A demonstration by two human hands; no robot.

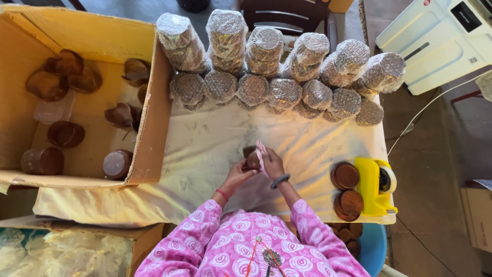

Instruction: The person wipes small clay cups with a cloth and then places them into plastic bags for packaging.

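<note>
Close to the bottom centre of the frame, the left hand point(237, 174) and right hand point(272, 163) meet over a pale sheet-covered table point(205, 149). Both are closed around a small brown cup point(251, 158), the right also pinching a pale pink sheet point(261, 154) against it, probably wrap, though it is too small to tell. Holding the cup between both palms lets the sheet be pressed around it.

At the lower right, flat brown lids point(346, 189) lie stacked beside a yellow tape dispenser point(376, 185), within the right hand's reach. Below them a blue tub point(373, 246) holds more brown pieces.

To the left, an open cardboard box point(148, 123) contains loose brown cups and bowls, unwrapped.

Along the upper middle, bubble-wrapped bundles point(266, 72) stand packed in rows against each other, away from the working space. A white machine point(435, 41) sits at upper right.
</note>
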